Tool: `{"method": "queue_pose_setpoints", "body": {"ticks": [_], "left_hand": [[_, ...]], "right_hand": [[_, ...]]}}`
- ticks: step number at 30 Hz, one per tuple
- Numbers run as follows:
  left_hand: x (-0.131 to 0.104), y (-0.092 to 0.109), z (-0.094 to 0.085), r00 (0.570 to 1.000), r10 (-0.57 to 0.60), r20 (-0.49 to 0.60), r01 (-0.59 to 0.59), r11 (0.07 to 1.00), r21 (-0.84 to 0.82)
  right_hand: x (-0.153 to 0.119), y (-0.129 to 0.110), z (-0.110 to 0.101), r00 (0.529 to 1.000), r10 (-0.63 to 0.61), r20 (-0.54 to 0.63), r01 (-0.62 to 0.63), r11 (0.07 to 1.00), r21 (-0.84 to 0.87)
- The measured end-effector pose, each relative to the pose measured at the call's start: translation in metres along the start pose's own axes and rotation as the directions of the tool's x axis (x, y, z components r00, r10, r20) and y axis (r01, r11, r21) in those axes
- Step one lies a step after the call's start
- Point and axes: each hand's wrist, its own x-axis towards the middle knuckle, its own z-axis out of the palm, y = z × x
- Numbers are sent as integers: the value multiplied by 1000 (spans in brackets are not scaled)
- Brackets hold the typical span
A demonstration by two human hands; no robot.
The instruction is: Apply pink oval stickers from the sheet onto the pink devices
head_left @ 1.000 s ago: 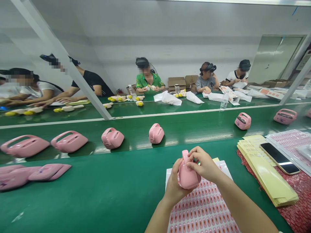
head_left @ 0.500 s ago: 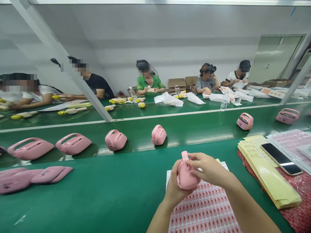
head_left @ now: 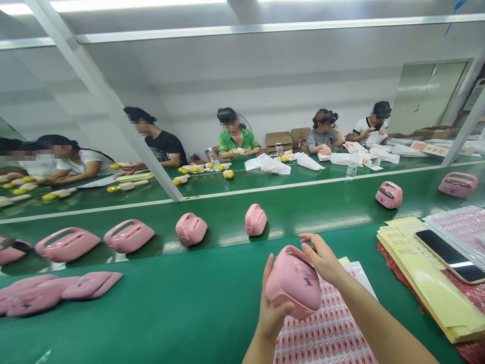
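Pink device (head_left: 290,288) in left hand (head_left: 270,314); table edge (head_left: 220,253) beyond, room leftward

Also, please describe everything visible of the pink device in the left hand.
The pink device has a rounded, glossy, plastic-looking body, an arched handle, a dark strip beneath it and a dark-and-pale print on one face. It is held tilted above the sheet of pink ovals. The left hand grips its side; the right hand is near the handle, contact unclear.
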Motion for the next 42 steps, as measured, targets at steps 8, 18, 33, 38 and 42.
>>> {"method": "queue_pose_setpoints", "body": {"ticks": [8, 18, 33, 38, 42], "left_hand": [[15, 3, -19, 951, -288, 118, 304, 783, -543], [8, 0, -10, 948, -233, 215, 311, 819, -483], [14, 17, 6, 941, -335, 41, 271, 677, -684], [17, 18, 8, 939, -340, 59, 286, 672, -683], [17, 17, 7, 928, -364, 82, 277, 527, -803]], "right_hand": [[-13, -6, 13, 883, -461, 89, 469, 873, -134], [-19, -7, 22, 824, -562, 65, 563, 801, -203], [-17, -4, 15, 765, -615, 190, 641, 700, -315], [-11, -2, 11, 760, -608, 231, 650, 692, -315], [-8, 1, 9, 750, -620, 230, 661, 712, -237]]}}
